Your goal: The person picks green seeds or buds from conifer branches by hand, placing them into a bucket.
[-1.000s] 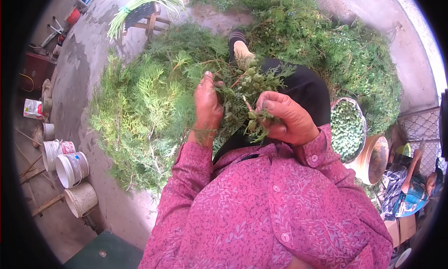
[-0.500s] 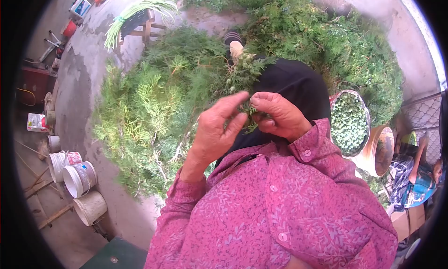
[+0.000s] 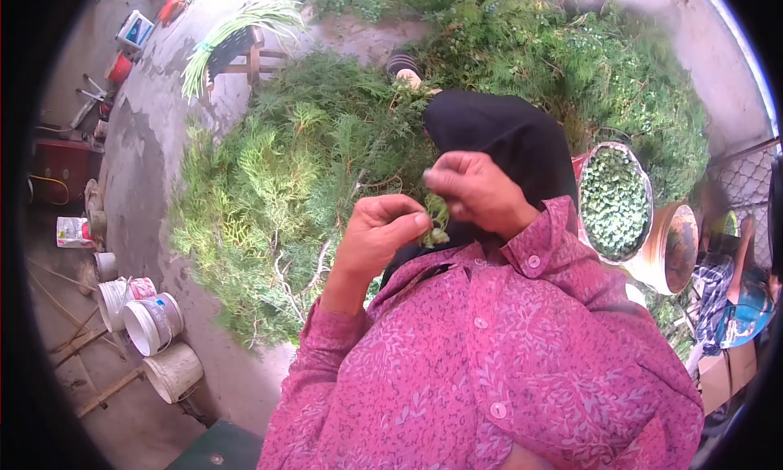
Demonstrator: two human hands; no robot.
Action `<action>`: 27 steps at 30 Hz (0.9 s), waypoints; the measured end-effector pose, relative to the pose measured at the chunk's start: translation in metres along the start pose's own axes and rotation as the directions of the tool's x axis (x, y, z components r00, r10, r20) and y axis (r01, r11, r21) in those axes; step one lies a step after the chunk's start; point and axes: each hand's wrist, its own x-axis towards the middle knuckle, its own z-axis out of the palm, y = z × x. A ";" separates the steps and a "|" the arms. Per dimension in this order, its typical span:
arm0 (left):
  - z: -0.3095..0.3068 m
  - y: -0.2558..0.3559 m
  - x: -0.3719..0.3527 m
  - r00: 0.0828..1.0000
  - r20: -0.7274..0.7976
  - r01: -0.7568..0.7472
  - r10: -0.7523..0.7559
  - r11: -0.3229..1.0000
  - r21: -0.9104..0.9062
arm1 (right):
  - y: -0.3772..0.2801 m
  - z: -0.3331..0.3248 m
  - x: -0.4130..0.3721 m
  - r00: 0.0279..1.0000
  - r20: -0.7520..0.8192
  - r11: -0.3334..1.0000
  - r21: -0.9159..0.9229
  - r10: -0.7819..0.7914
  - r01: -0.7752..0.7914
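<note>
Between thumb and fingers, my left hand (image 3: pixel 375 233) pinches a small green sprig (image 3: pixel 436 221), which hangs toward my shirt front. Just above and to the right of it is my right hand (image 3: pixel 481 191), its fingers curled together and slightly blurred; whether anything is between them is too small to tell. Leafy green branches (image 3: pixel 285 176) lie on the floor in front and to the left, and another heap (image 3: pixel 571 70) spreads at the upper right. A bucket full of small green pieces (image 3: pixel 613 201) stands to my right.
A second bucket (image 3: pixel 677 250) stands beside the full one. White buckets (image 3: pixel 153 325) line the left. Long green stalks (image 3: pixel 236 37) lie on a small stool at the upper left. Part of another person, an arm (image 3: pixel 740 262), shows at the far right.
The large leafy sprig beyond my hands is no longer held up there. My hands have moved slightly apart, the left one lower, with the small sprig now in plain view at its fingertips.
</note>
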 end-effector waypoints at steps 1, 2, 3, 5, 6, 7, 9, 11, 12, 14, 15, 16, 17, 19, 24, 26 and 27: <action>-0.002 -0.005 -0.004 1.000 0.016 -0.017 0.019 0.992 -0.125 | 0.002 -0.005 0.003 0.999 -0.037 0.998 0.051 -0.021 0.023; -0.004 -0.008 -0.006 0.999 0.027 -0.032 0.040 0.968 -0.250 | -0.001 -0.004 0.002 1.000 -0.002 0.997 0.079 -0.019 0.019; -0.003 -0.009 -0.003 0.999 0.025 -0.035 0.042 0.969 -0.246 | -0.004 -0.002 0.001 1.000 0.002 0.997 0.080 -0.022 0.021; -0.001 -0.011 -0.001 0.989 -0.113 -0.138 0.100 0.898 -0.417 | -0.010 0.009 -0.007 0.998 0.052 0.994 0.100 0.033 -0.038; -0.002 -0.012 -0.001 0.986 -0.156 -0.121 0.055 0.882 -0.456 | -0.010 0.008 -0.007 0.998 0.053 0.994 0.103 0.027 -0.033; -0.004 -0.014 0.000 0.987 -0.152 -0.119 0.055 0.884 -0.451 | -0.010 0.006 -0.008 0.995 0.093 0.988 0.145 0.044 -0.057; -0.005 -0.018 0.002 0.985 -0.165 -0.108 0.038 0.892 -0.438 | -0.006 0.003 -0.010 0.990 0.130 0.978 0.192 0.056 -0.080; 0.000 -0.017 0.004 0.985 -0.172 -0.093 0.019 0.896 -0.435 | -0.001 0.002 -0.010 0.988 0.143 0.974 0.214 0.050 -0.080; 0.002 -0.017 0.006 0.984 -0.181 -0.080 0.000 0.896 -0.436 | -0.001 0.004 -0.012 0.989 0.141 0.973 0.220 0.045 -0.075; 0.004 -0.018 0.008 0.981 -0.196 -0.086 -0.003 0.893 -0.443 | -0.001 0.009 -0.014 0.984 0.148 0.995 0.017 -0.098 0.096; 0.005 -0.018 0.009 0.976 -0.217 -0.097 -0.005 0.886 -0.454 | -0.001 0.011 -0.014 0.984 0.146 0.995 0.021 -0.104 0.102; 0.008 -0.016 0.009 0.977 -0.213 -0.094 -0.004 0.889 -0.449 | -0.001 0.012 -0.013 0.966 0.134 0.956 -0.167 -0.221 0.242; 0.011 -0.014 0.009 0.974 -0.228 -0.087 -0.008 0.911 -0.404 | -0.002 0.014 -0.013 0.931 0.142 0.864 -0.349 -0.335 0.364; 0.014 -0.013 0.008 0.973 -0.232 -0.072 -0.012 0.933 -0.352 | -0.001 0.016 -0.016 0.948 0.091 0.889 -0.328 -0.306 0.319; 0.025 -0.007 0.008 0.962 -0.269 -0.035 -0.039 0.964 -0.265 | 0.002 0.007 -0.015 0.912 0.136 0.836 -0.365 -0.388 0.410; 0.025 -0.009 0.006 0.984 -0.174 -0.054 -0.024 0.901 -0.431 | -0.010 0.008 -0.028 0.952 0.219 0.976 0.013 -0.215 0.218; 0.027 -0.012 0.005 0.996 -0.079 -0.081 0.046 0.841 -0.535 | -0.007 0.003 -0.027 0.938 0.265 0.972 0.131 -0.222 0.193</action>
